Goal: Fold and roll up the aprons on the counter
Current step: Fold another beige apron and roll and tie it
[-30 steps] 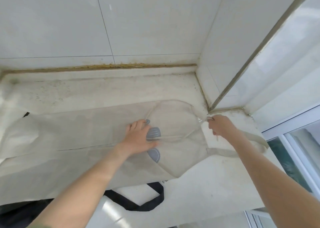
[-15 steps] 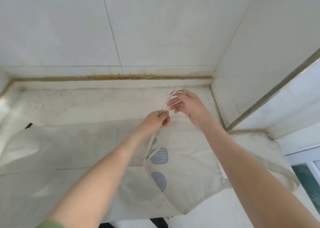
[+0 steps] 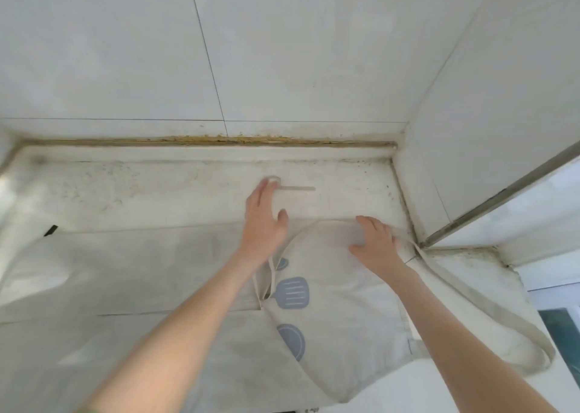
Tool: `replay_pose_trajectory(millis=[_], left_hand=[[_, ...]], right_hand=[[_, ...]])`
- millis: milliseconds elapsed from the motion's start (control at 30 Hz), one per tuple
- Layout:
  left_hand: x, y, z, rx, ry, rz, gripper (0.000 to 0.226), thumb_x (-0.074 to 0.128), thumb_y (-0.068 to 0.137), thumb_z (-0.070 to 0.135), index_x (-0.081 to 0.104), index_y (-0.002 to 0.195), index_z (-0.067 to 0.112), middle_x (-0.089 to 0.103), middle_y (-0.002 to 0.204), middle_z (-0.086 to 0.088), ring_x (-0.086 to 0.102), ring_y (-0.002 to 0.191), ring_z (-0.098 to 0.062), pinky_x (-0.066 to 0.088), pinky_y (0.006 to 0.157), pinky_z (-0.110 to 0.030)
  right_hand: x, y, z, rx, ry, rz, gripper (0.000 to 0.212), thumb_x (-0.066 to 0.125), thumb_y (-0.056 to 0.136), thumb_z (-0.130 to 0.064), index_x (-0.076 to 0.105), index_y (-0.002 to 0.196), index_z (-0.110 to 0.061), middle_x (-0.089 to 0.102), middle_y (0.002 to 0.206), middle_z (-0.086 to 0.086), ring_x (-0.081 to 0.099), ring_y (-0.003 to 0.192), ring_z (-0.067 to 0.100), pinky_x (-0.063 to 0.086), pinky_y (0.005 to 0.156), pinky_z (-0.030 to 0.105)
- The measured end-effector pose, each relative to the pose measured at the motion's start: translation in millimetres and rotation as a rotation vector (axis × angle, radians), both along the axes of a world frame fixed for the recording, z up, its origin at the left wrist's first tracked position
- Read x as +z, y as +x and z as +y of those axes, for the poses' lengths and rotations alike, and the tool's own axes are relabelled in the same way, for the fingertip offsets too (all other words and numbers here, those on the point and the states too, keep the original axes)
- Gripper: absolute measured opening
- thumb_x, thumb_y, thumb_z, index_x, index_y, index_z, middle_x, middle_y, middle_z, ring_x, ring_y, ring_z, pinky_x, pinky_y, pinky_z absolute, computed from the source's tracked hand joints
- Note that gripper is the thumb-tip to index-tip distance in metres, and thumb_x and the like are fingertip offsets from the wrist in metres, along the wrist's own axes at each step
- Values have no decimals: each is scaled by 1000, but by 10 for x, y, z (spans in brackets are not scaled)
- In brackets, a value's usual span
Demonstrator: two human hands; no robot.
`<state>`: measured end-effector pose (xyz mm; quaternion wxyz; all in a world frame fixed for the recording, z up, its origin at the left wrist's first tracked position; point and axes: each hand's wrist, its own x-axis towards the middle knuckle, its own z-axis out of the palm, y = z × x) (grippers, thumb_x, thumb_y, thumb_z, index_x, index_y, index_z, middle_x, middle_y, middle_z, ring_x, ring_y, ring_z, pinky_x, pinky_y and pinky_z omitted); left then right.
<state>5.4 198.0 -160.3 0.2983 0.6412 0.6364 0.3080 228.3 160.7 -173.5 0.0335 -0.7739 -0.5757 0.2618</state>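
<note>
Cream apron lies spread flat along the counter, bib end toward the right-hand corner, likely smoothed out so the fold comes clean. Left hand is flat, fingers straight, gripping nothing, its tips at the curled end of a thin tie on bare counter, seemingly straightening it. Right hand presses palm-down on the bib, fingers spread, empty, probably pinning the cloth. Count: one apron plainly seen, one neck loop trailing right, three blue-grey prints, one black scrap far left.
</note>
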Motion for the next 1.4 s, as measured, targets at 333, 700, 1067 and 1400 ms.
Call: replay_pose_trajectory(millis=[333, 700, 1067, 1400], left_hand=[[-330, 637, -1053, -620, -181, 114, 46, 44, 82, 26, 60, 124, 17, 46, 142, -4, 38, 134, -21, 24, 110, -29], [-269, 795, -1169, -663, -260, 252, 33, 50, 92, 16, 61, 123, 16, 50, 137, -5, 41, 131, -22, 28, 110, -26], [461, 1020, -1369, -282, -912, -658, 54, 38, 93, 62, 63, 103, 15, 68, 92, -3, 65, 86, -18, 51, 85, -34], [871, 60, -1171, -45, -718, -742, 9, 43, 101, 11, 52, 100, 14, 63, 57, -3, 68, 57, -16, 57, 52, -30]], right_hand=[[-46, 800, -894, -234, 102, -317, 53, 54, 84, -10, 42, 136, -11, 47, 129, 10, 37, 118, 33, 28, 97, 43], [118, 1527, -1596, -643, -233, -361, 37, 42, 89, -14, 47, 125, -8, 44, 130, 16, 34, 125, 34, 29, 101, 44], [1147, 448, -1275, -3, -36, 797, 17, 53, 95, -7, 68, 103, -11, 69, 96, -3, 62, 95, 8, 46, 83, 15], [902, 157, -1033, -134, -58, 780, 46, 66, 85, -19, 51, 128, -25, 49, 122, 0, 47, 116, 14, 39, 94, 28]])
